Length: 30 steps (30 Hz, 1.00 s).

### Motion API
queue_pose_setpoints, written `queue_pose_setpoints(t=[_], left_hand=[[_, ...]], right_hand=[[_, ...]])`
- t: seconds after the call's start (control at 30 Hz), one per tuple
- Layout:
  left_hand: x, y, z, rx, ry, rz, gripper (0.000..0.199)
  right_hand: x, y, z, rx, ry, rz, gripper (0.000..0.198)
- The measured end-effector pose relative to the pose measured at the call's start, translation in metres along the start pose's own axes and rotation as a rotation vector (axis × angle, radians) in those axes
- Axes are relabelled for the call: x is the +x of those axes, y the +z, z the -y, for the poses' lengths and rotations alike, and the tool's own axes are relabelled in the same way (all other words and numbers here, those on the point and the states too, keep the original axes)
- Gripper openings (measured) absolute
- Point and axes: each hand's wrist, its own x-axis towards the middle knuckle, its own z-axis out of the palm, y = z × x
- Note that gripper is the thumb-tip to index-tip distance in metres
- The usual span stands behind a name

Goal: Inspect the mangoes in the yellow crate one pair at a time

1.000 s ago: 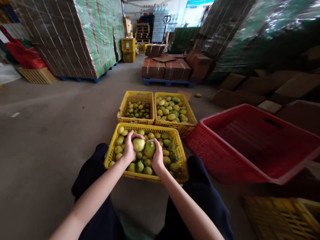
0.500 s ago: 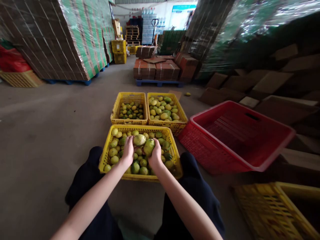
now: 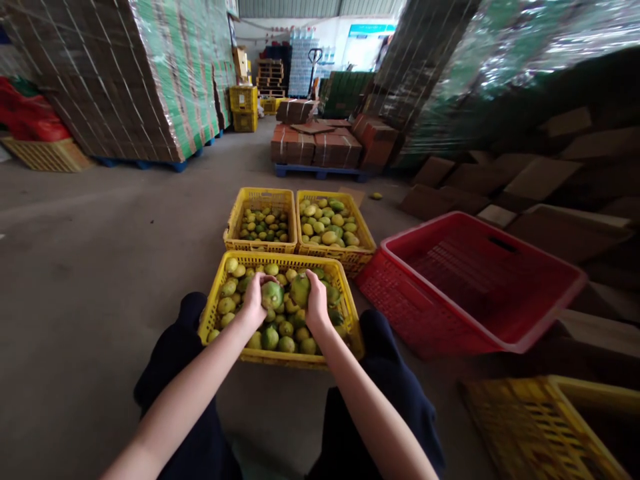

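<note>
Fingers of the left hand (image 3: 254,303) curl around a green fruit (image 3: 273,296), those of the right hand (image 3: 317,303) around a second fruit (image 3: 300,291), both above the near yellow crate (image 3: 283,359). Handling this pair seems the present step; setting either down would call for loosening.

Grey floor (image 3: 125,267), yellow fruit crates (image 3: 285,358), blue pallet (image 3: 320,172)

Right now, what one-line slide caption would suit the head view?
Left hand and right hand each hold one greenish fruit over a fruit-filled yellow crate.
</note>
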Motion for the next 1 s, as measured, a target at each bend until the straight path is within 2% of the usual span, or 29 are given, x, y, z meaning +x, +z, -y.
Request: queue_pose_setpoints(t=[0.1,0.2,0.33,0.47,0.57,0.73,1.0], left_hand=[[-0.001,0.000,-0.003,-0.143,-0.134,-0.031,0.026],[0.000,0.001,-0.004,-0.267,-0.175,-0.054,0.017],[-0.004,0.004,0.003,-0.262,-0.190,-0.036,0.015],[-0.011,0.002,0.008,-0.215,-0.210,-0.080,0.017],[-0.012,-0.002,0.008,-0.176,-0.178,-0.079,0.020],[-0.001,-0.006,0.012,-0.093,-0.114,-0.079,0.021],[0.022,-0.006,0.034,-0.083,-0.208,-0.041,0.023]], right_hand=[[-0.003,0.001,0.002,0.004,-0.026,-0.043,0.030],[-0.008,0.004,0.000,-0.055,-0.114,-0.068,0.029],[-0.019,0.008,-0.006,-0.201,-0.236,-0.007,0.032],[-0.029,0.008,-0.010,-0.318,-0.264,0.056,0.038],[-0.031,0.007,-0.011,-0.385,-0.260,0.054,0.042],[-0.023,0.004,-0.023,-0.406,-0.205,-0.038,0.045],[0.003,-0.007,-0.035,-0.293,-0.062,-0.120,0.040]])
